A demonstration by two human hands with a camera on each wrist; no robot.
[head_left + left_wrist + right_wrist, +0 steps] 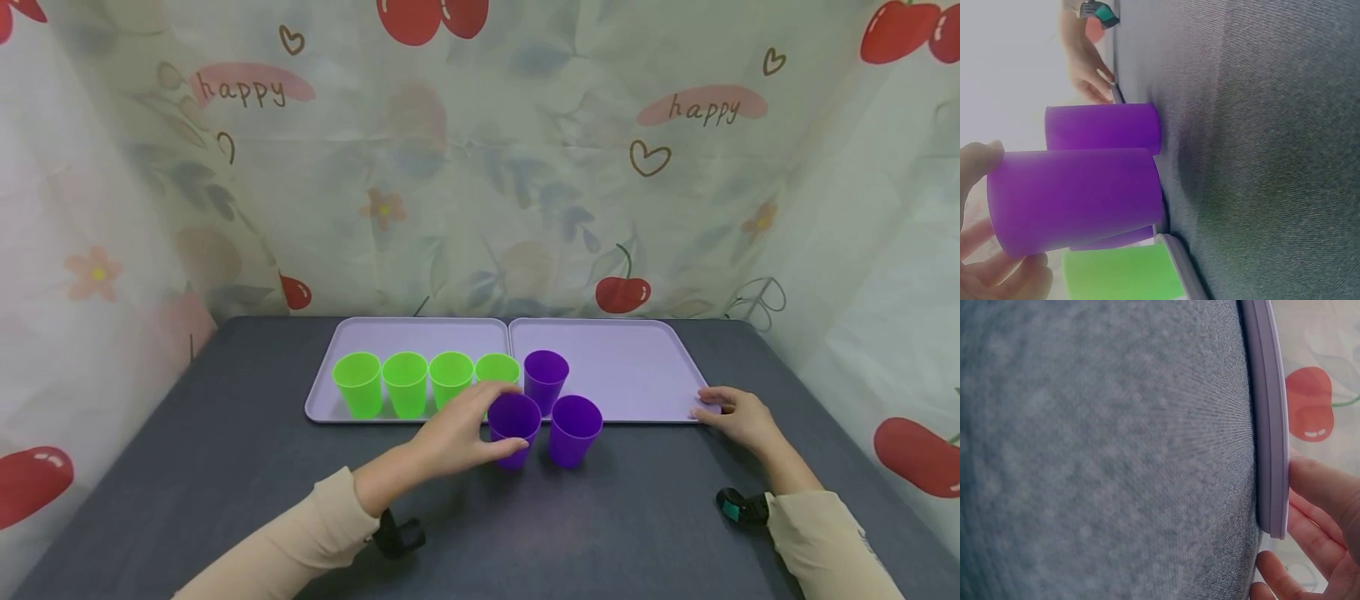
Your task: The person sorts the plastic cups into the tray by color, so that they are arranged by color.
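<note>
My left hand point(468, 429) grips a purple cup point(513, 421) near its rim, thumb on the near side and fingers on the far side. Whether its base touches the table cannot be told. Just right of it stands a second purple cup point(573, 429) on the table. Behind them, a third purple cup point(546, 377) is at the left end of the right lilac tray point(630, 358). At that tray's near right corner, my right hand point(742, 417) rests its fingertips on the rim. In the right wrist view its fingers point(1319, 484) touch the tray edge point(1272, 425).
Several green cups point(406, 383) stand in a row in the left lilac tray point(420, 329), the rightmost partly behind my left hand. The two trays lie side by side on a dark cloth-covered table point(225, 467). A printed curtain point(480, 167) encloses the back and sides.
</note>
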